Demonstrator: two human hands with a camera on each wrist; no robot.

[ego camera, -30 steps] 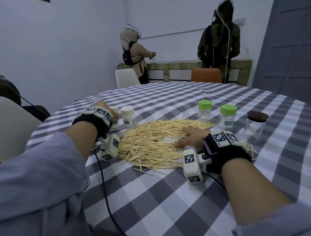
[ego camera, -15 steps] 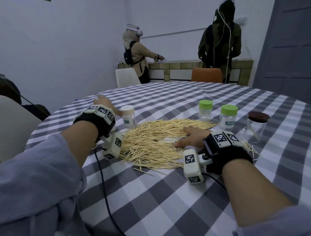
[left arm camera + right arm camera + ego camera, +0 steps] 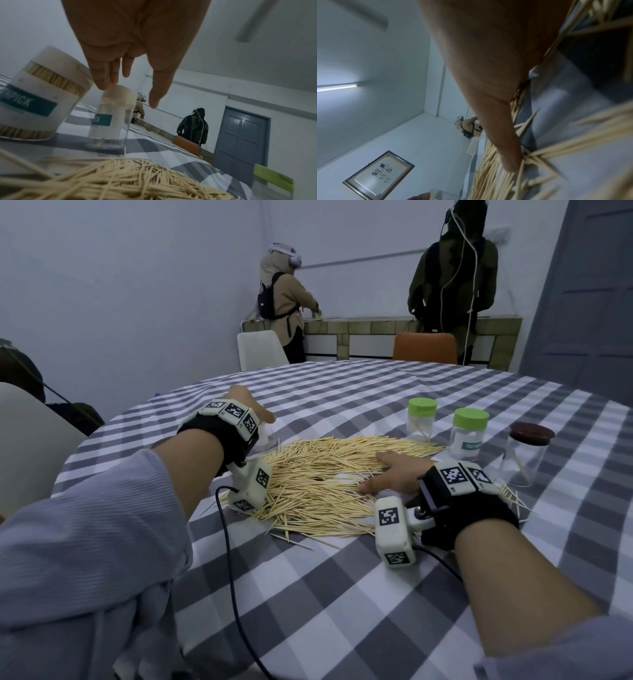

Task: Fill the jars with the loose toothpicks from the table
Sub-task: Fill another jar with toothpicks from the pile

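A wide pile of loose toothpicks [image 3: 322, 474] lies mid-table. My right hand [image 3: 387, 474] rests flat on its right side, fingers straight; in the right wrist view a finger [image 3: 505, 135] presses on the toothpicks [image 3: 488, 169]. My left hand [image 3: 251, 412] hovers open over two beige-lidded jars, hiding them in the head view. In the left wrist view its fingers [image 3: 102, 81] point down just above the nearly empty jar [image 3: 111, 117]. A full toothpick jar [image 3: 39, 88] stands to its left. Two green-lidded jars [image 3: 422, 419] [image 3: 469, 434] and a brown-lidded glass jar [image 3: 527, 455] stand right of the pile.
The round table wears a grey-and-white checked cloth [image 3: 342, 594]. A white chair [image 3: 260, 349] and an orange chair [image 3: 424, 347] stand at the far edge. Two people [image 3: 284, 302] [image 3: 452, 268] work at a counter behind. Wrist-camera cables trail across the near cloth.
My left hand has moved forward and right over the beige-lidded jars, now covering both in the head view. The right hand has stayed flat on the pile.
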